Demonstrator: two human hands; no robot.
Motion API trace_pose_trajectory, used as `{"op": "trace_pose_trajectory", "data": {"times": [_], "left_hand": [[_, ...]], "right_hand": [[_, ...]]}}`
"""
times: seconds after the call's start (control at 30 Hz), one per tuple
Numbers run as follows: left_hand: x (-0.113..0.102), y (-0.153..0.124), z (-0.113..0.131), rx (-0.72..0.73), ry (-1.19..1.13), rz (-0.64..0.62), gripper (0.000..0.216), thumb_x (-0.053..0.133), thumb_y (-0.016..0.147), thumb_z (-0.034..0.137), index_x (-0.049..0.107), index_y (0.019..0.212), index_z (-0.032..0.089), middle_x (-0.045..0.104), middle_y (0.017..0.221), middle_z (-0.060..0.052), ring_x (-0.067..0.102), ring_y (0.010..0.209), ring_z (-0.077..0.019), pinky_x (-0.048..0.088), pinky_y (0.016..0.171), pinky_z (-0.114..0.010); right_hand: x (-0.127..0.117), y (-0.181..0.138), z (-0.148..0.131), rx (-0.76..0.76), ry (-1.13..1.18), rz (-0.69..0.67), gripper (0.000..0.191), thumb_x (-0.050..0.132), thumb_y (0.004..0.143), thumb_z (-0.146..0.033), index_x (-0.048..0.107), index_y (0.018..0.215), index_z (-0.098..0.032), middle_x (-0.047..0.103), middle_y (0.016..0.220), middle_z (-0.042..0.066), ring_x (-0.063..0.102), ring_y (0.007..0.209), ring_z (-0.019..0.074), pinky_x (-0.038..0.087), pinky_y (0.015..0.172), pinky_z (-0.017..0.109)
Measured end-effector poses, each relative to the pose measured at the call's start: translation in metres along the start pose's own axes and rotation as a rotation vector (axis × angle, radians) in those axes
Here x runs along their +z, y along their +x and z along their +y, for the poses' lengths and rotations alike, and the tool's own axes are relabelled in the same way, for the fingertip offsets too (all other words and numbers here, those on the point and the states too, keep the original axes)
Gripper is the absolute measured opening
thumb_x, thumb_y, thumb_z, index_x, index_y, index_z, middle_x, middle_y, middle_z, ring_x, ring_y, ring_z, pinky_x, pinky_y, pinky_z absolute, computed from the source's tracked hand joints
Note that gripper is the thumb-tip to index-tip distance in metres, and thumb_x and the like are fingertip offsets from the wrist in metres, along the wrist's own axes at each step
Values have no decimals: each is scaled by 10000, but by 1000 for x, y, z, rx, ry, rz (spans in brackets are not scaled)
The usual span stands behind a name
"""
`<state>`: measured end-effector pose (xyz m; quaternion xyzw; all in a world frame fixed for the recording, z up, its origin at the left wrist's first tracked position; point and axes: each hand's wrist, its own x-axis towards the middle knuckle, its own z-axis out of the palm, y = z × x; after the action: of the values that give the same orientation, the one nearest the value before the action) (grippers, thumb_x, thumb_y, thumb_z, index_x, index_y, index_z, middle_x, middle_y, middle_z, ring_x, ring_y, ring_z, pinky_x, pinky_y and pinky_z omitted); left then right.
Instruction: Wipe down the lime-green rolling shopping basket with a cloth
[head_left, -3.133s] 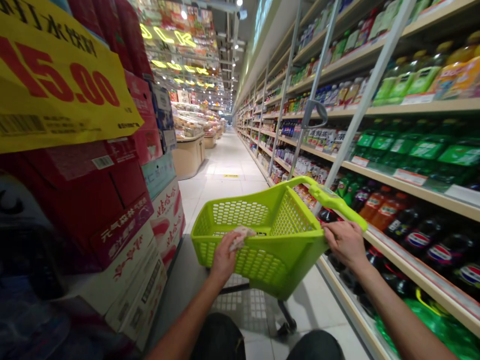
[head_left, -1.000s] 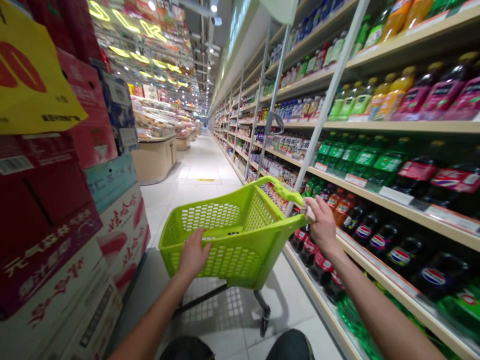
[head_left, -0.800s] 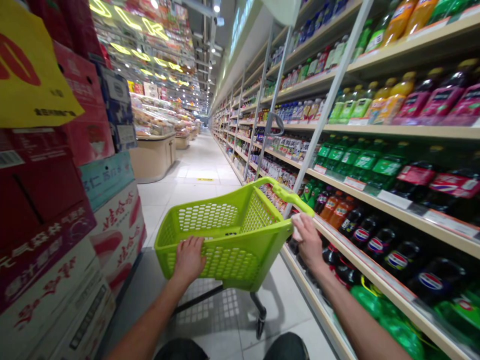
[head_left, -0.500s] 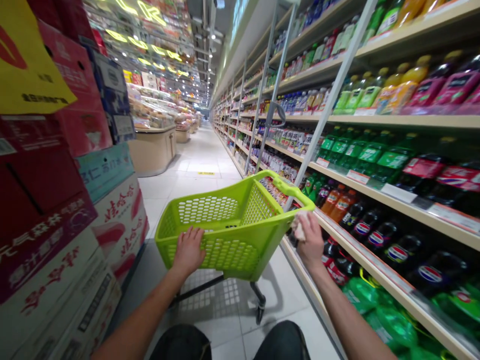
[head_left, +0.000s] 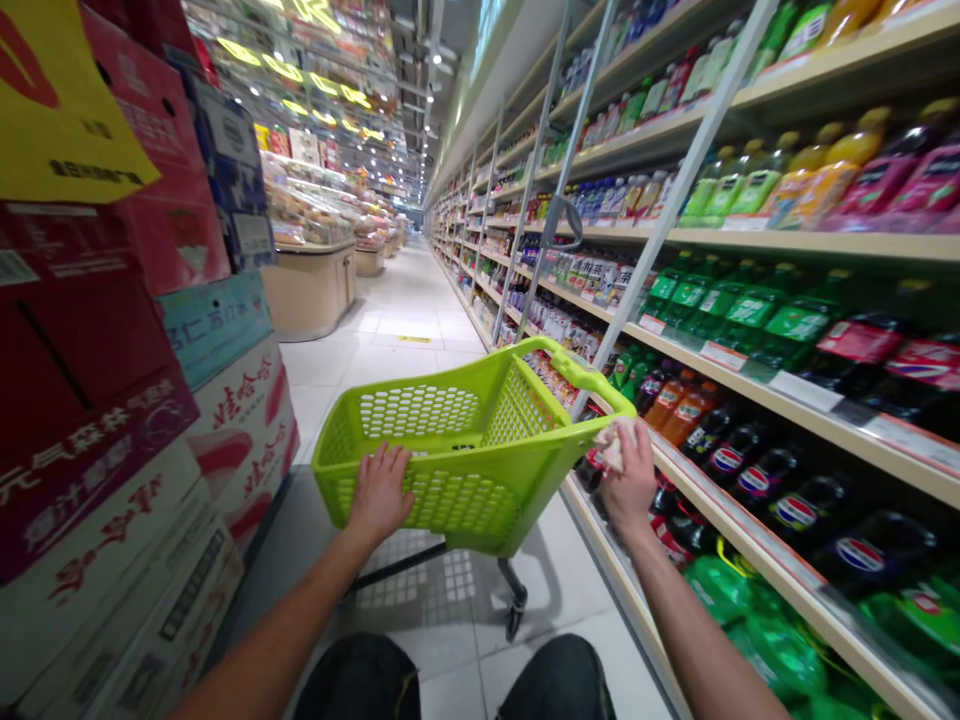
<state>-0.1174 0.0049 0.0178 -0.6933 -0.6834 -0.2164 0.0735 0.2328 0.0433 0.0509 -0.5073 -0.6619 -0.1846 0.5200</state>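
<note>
A lime-green plastic shopping cart (head_left: 465,500) stands side-on in front of my knees, its handle end to the right. My left hand (head_left: 381,490) grips the near rim of its basket, fingers hooked over the top and thumb against the outer wall. At the handle end, my right hand (head_left: 631,475) pinches a crumpled whitish cloth (head_left: 611,445) against the rim corner, just below the handle (head_left: 581,372). Part of the cloth is hidden by the fingers. The visible part of the basket floor is bare green plastic with small dark slots.
Shelves of bottled drinks (head_left: 757,310) line the right side, close to my right arm. Stacked drink cartons (head_left: 240,420) rise on the left. Beyond the cart, a tiled aisle (head_left: 405,325) runs back past a wooden display counter (head_left: 315,290).
My right hand has shifted slightly right with the cloth, staying at the rim corner. The left hand keeps its place on the rim. The whole view has shifted a little.
</note>
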Motion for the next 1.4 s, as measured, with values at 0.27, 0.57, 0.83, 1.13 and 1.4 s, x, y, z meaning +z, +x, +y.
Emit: {"op": "trace_pose_trajectory", "data": {"times": [0.27, 0.57, 0.83, 1.13, 1.4], "left_hand": [[-2, -4, 1, 10, -15, -40, 549, 483, 647, 174, 444, 1193, 138, 458, 1295, -108, 284, 1268, -278, 203, 1044, -468], [-7, -8, 4, -5, -29, -87, 578, 474, 641, 160, 433, 1216, 115, 432, 1319, -105, 255, 1283, -276, 182, 1061, -468], [-13, -10, 2, 19, -64, -122, 617, 492, 622, 142, 414, 1234, 123, 409, 1339, -106, 245, 1292, -267, 186, 1066, -457], [-9, -31, -55, -129, -140, -31, 664, 411, 582, 11, 397, 1239, 101, 389, 1353, -126, 264, 1289, -256, 240, 1048, -466], [-12, -19, -91, -301, -905, -74, 718, 327, 560, -23, 354, 1263, 123, 483, 1283, -87, 429, 1192, -157, 335, 1021, -342]], "right_hand": [[35, -93, -17, -357, 127, -361, 470, 356, 788, -33, 544, 1158, -253, 570, 1180, 52, 398, 1214, 178, 423, 950, 402], [46, -29, -46, -342, 58, -84, 479, 416, 804, -83, 439, 1263, -216, 490, 1268, 88, 294, 1273, 237, 328, 1000, 501], [62, -83, -83, -472, 200, -264, 458, 433, 795, -58, 479, 1228, -201, 553, 1201, 76, 337, 1253, 197, 409, 962, 408], [89, -101, -118, -578, 258, -278, 341, 386, 847, -96, 579, 1107, -203, 625, 1092, 61, 415, 1201, 173, 439, 923, 372], [118, -90, -219, -637, 344, -307, 330, 447, 841, -153, 543, 1154, -190, 540, 1222, 56, 268, 1286, 219, 347, 993, 434]]}}
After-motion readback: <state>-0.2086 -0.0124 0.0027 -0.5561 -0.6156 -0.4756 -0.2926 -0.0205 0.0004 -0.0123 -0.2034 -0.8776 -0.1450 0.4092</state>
